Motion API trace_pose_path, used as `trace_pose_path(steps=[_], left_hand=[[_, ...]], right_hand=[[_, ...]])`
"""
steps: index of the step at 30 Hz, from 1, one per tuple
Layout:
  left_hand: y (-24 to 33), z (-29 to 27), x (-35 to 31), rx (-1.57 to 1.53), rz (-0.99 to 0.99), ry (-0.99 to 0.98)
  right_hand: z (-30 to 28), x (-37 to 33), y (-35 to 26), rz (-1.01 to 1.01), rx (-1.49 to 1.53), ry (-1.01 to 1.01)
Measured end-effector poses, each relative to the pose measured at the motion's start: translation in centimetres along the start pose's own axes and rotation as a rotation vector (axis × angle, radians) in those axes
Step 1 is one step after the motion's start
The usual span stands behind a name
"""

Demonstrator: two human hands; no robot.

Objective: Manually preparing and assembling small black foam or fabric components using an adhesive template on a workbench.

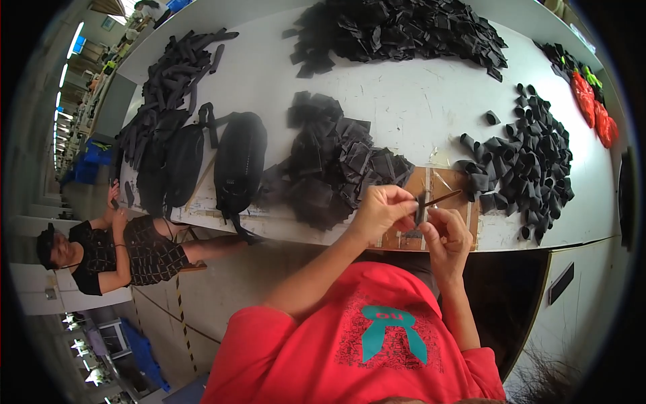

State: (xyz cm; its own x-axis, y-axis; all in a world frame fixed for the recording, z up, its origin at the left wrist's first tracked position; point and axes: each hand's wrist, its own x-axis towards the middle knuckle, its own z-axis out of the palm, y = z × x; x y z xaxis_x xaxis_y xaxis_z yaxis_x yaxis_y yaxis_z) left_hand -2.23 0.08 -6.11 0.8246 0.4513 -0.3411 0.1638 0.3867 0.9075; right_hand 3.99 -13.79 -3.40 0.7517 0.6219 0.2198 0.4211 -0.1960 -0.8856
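Left hand point(382, 210) and right hand point(445, 236) close together at the worktop point(417, 101) edge, fingers pinched on a small black strap piece point(420, 210); thin brown stick point(443, 197) jutting from the same grip. Just beyond the grip, a wooden board point(431, 182). Left of the grip, folded black pieces point(336, 161); right, rolled black loops point(525, 161). Farther left, black bags point(239, 161). Far beyond, a larger black heap point(404, 27). Seated person point(108, 252) lower left.
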Motion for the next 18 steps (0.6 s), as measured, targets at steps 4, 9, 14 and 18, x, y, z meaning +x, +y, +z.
trace_pose_path(steps=[4, 9, 14, 18], left_hand=[[1.1, 1.6, -2.9, -0.125, 0.043, -0.152], [1.7, 3.2, -3.8, -0.123, 0.095, -0.121], [0.8, 3.4, -4.1, 0.439, 0.576, 0.173], [-0.2, 3.8, -3.4, 0.431, 0.69, 0.349]], right_hand=[[0.2, -0.1, -0.9, -0.058, 0.051, 0.087], [-0.4, -0.5, -2.1, -0.116, -0.147, 0.191], [0.0, -0.2, -1.8, -0.236, -0.296, 0.181], [1.2, -0.2, 0.0, -0.323, -0.476, 0.211]])
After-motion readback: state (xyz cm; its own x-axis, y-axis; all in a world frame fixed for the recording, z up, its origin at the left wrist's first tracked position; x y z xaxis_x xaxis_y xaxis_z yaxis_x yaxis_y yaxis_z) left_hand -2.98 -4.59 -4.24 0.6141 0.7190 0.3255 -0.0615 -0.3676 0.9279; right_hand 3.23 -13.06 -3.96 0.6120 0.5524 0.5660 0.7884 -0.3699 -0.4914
